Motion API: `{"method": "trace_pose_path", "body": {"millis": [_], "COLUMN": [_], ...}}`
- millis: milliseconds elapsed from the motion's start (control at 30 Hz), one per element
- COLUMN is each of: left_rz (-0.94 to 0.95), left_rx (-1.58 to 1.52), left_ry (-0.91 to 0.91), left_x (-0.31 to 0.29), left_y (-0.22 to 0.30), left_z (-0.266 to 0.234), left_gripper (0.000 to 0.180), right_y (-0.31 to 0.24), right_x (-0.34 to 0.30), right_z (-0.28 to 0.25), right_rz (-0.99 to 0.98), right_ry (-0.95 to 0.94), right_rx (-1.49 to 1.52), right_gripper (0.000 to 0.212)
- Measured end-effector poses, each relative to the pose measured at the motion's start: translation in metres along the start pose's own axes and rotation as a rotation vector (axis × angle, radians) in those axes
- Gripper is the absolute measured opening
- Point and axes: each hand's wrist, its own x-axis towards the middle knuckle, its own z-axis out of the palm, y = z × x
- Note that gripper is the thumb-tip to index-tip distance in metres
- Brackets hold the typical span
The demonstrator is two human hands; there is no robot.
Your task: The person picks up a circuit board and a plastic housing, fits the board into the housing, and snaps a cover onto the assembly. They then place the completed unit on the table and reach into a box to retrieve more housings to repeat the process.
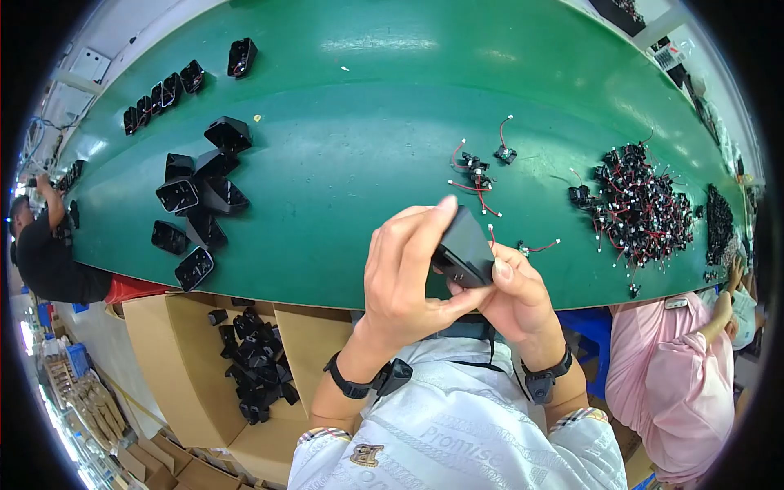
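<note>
A black plastic housing (469, 245) with slanted sides is held tilted above the near edge of the green table. My left hand (398, 265) is closed around its left side, thumb below and fingers over the top. On its lower right corner, the thumb and fingers of my right hand (520, 296) are closed. A short red wire (492, 235) shows just above the right thumb; what it joins is hidden. Just beyond my hands lie small black parts with red wires (476, 173), and another wired part (506, 153) sits farther off.
Several black housings (224, 196) are scattered left on the green table (343, 147), with a row (155, 101) behind. A heap of wired parts (641, 204) lies right. An open cardboard box (184, 359) holds more housings. People sit at left (51, 253) and right (674, 380).
</note>
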Motion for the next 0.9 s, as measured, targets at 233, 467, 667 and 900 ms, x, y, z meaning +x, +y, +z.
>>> {"method": "trace_pose_path", "body": {"millis": [233, 467, 667, 900], "left_rz": [-0.088, -0.241, -0.313, -0.311], "left_rx": [-0.001, -0.035, 0.226, 0.187], "left_ry": [0.0, -0.099, -0.071, -0.096], "left_x": [-0.009, -0.008, -0.026, -0.028], "left_y": [0.002, -0.022, -0.045, -0.049], "left_z": [-0.003, -0.024, -0.043, -0.041], "left_gripper": [0.082, 0.096, 0.043, 0.039], "right_y": [0.0, -0.038, -0.081, -0.033], "right_x": [0.002, 0.051, 0.243, 0.359], "right_z": [0.014, 0.021, 0.065, 0.083], "right_rz": [0.114, -0.458, -0.999, -0.78], "right_ry": [0.086, 0.107, 0.298, 0.545], "right_rx": [0.128, -0.902, -1.737, -1.819], "right_gripper": [0.037, 0.016, 0.027, 0.04]}}
